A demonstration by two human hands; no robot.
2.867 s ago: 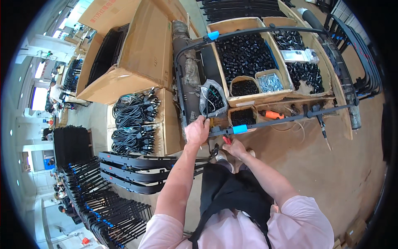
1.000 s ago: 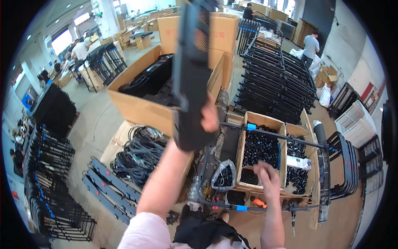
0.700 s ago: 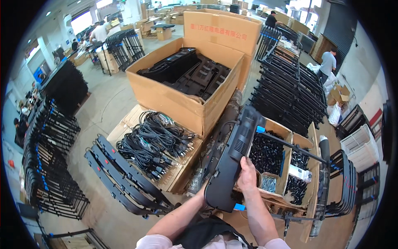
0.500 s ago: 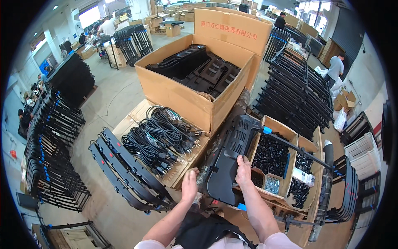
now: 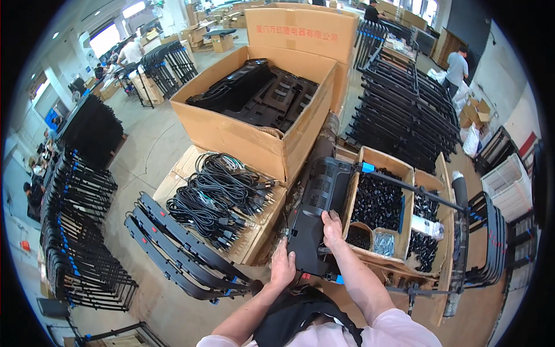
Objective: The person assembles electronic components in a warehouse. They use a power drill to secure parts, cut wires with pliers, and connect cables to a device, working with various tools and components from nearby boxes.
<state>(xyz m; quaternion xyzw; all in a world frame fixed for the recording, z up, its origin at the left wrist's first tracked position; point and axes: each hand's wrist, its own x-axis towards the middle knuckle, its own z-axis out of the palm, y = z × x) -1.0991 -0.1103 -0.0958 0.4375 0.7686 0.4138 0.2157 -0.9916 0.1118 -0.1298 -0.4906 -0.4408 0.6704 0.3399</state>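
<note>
In front of me lies a long black plastic housing (image 5: 315, 222) with vent slots in its upper part. My right hand (image 5: 331, 228) grips its right edge, the thumb on top and the other fingers partly hidden. Against its lower left edge rests my left hand (image 5: 283, 265), fingers stretched out and thumb apart. Just right of the housing, a cardboard parts box (image 5: 409, 217) holds small black pieces (image 5: 376, 202) and a compartment of silver screws (image 5: 384, 243). Across this box runs a black tube frame (image 5: 413, 189) with blue end pieces.
Bundled black power cords (image 5: 217, 196) lie on cardboard at left, beside several curved black rails (image 5: 182, 254). A large open carton (image 5: 231, 130) of black plastic panels stands ahead. Stacked black frames (image 5: 404, 113) rise at far right, more frames (image 5: 81, 231) at left. People work in the background.
My left hand has moved from beside the housing onto its left edge. My right hand keeps its hold on the right edge. The whole view has shifted slightly.
</note>
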